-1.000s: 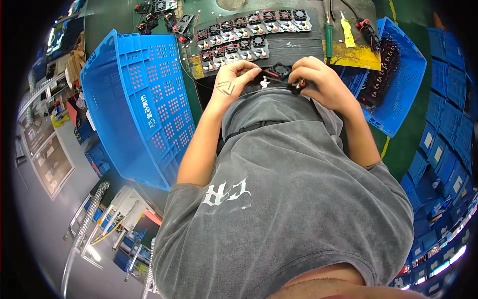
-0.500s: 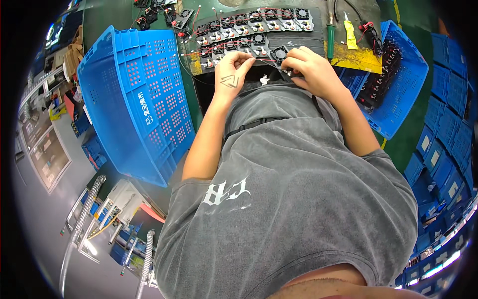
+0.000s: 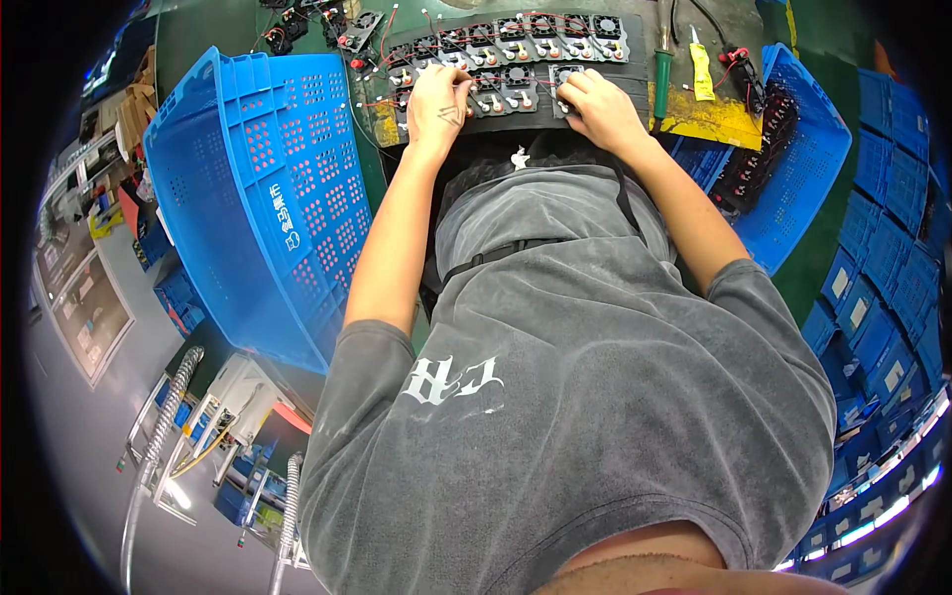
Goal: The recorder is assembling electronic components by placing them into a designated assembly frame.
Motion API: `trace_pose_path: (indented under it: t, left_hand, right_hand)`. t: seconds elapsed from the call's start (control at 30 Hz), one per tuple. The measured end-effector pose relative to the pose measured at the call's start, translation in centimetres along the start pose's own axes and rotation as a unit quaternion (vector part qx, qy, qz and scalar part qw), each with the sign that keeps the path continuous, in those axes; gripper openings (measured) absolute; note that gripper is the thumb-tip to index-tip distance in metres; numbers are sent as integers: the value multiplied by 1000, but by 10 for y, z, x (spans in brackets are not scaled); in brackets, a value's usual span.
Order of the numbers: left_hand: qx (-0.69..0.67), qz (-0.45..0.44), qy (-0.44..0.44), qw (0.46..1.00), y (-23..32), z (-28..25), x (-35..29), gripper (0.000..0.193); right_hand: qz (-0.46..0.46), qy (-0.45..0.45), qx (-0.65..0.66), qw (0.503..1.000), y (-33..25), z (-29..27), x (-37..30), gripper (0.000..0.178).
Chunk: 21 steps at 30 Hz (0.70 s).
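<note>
Two rows of small black fans with thin red and black wires lie on a dark board (image 3: pixel 627 75) in front of me. My right hand (image 3: pixel 607 114) is closed, thumb and fingers gripping the edge of a small black fan (image 3: pixel 564 75) at the near row's right end. That fan sits right of another fan (image 3: pixel 517 75), with a gap between them. Over the near row's left part, my left hand (image 3: pixel 436 107) is closed in a pinch beside the wires. What its fingertips hold is too small to make out. This hand hides some of the near-row fans.
A large blue crate (image 3: pixel 297 198) stands at my left; another blue crate (image 3: pixel 808 149) at my right holds black parts. Right of the board lie a green-handled tool (image 3: pixel 661 84) and a yellow tube-like packet (image 3: pixel 702 74). Loose fans (image 3: pixel 362 32) with wires lie at the far left.
Both hands have moved forward from the near edge over the board. The fan has gone with my right hand into the near row. My left hand has shifted slightly left.
</note>
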<state>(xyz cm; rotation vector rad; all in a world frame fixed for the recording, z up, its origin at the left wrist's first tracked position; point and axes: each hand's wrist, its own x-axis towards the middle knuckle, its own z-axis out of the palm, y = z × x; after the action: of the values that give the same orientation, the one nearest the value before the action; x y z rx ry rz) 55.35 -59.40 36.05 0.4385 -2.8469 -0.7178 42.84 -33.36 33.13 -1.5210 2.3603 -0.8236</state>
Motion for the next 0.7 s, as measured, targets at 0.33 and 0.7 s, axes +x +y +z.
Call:
trace_pose_path:
  t: [0.33,0.7]
  left_hand:
    - [34,-19,-51,998,-14,18,0,27]
    - [5,-17,-21,1000,-24,33,-1,15]
  right_hand:
    - [26,-8,-9,1000,6,24,4,43]
    - [28,7,-42,999,-3,34,12,46]
